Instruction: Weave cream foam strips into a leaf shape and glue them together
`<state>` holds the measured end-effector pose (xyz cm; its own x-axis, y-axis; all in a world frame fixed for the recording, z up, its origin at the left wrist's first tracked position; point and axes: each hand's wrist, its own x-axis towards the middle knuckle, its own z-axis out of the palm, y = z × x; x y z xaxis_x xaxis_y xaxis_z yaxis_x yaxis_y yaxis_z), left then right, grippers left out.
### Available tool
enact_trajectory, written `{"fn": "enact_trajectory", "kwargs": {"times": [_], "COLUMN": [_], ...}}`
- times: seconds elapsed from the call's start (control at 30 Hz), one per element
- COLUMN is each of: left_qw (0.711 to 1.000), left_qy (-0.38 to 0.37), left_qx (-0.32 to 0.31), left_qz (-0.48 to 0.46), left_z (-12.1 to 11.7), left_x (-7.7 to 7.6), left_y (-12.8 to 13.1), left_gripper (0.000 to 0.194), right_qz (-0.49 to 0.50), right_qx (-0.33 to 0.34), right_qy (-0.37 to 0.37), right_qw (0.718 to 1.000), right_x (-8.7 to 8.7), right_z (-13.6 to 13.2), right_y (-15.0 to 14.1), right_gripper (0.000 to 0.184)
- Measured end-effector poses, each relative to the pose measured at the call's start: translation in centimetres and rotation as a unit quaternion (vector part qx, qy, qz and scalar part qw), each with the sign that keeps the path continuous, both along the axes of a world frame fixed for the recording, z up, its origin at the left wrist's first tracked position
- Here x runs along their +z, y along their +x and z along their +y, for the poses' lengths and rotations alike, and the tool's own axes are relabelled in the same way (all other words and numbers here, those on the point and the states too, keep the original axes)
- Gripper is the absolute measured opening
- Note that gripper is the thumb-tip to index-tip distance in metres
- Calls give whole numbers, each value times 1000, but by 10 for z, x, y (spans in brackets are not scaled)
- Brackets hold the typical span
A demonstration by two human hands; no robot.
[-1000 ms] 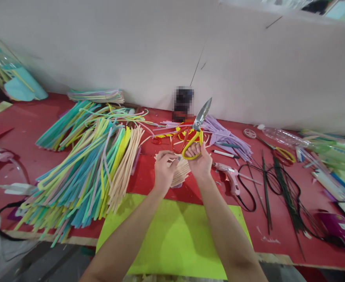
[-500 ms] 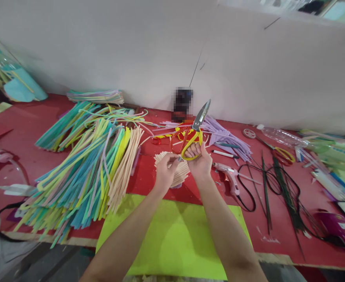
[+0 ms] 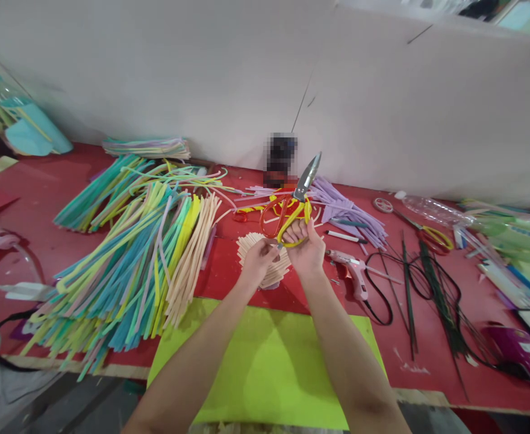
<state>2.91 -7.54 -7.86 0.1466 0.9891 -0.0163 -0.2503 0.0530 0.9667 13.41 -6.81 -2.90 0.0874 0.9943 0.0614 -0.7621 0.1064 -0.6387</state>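
My right hand [image 3: 308, 247] is closed around the handle of a pair of scissors [image 3: 307, 178]. One handle loop is yellow and the other red, and the metal blades point up and away from me. Close beside it, my left hand [image 3: 256, 260] is closed in a pinch, its fingertips by the right hand's fingers. Something small and greyish shows between the two hands, too small to name. Beneath the left hand lies a beige piece of fuzzy stems [image 3: 247, 244] set side by side, partly covered by that hand.
A large heap of coloured fuzzy stems [image 3: 124, 271] lies at left, purple stems [image 3: 344, 211] behind. To the right are a pink glue gun [image 3: 358, 274], a marker [image 3: 342, 236], other scissors [image 3: 427, 235] and dark wires [image 3: 441, 301]. A lime-green sheet [image 3: 269, 367] covers the front edge.
My left fingertips have moved slightly right, closer to the right hand. The scissors have shifted a little to the left. Everything else looks the same.
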Motion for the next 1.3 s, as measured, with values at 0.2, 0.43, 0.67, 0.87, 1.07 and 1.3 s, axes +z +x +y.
{"fn": "enact_trajectory", "kwargs": {"times": [0.2, 0.43, 0.67, 0.87, 1.07, 1.3], "left_qw": [999, 976, 986, 996, 998, 997], "left_qy": [28, 113, 155, 83, 34, 15], "left_qx": [13, 166, 43, 17, 45, -19], "left_qz": [44, 87, 34, 7, 32, 77], "left_z": [-3, -7, -10, -9, -6, -8], "left_x": [4, 16, 25, 18, 6, 2], "left_y": [-6, -17, -13, -5, -3, -2], "left_gripper": [24, 17, 28, 36, 33, 29], "right_qz": [-20, -32, -6, -38, -55, -75], "right_qx": [2, -8, 28, 7, -17, -8], "right_qy": [1, -10, -3, -16, 6, 7], "right_qw": [1000, 999, 1000, 999, 998, 997], "right_x": [-2, -4, -6, -5, -6, -7], "right_z": [1, 2, 2, 2, 2, 0], "right_y": [2, 5, 3, 4, 5, 2], "right_gripper": [43, 45, 44, 46, 45, 42]}}
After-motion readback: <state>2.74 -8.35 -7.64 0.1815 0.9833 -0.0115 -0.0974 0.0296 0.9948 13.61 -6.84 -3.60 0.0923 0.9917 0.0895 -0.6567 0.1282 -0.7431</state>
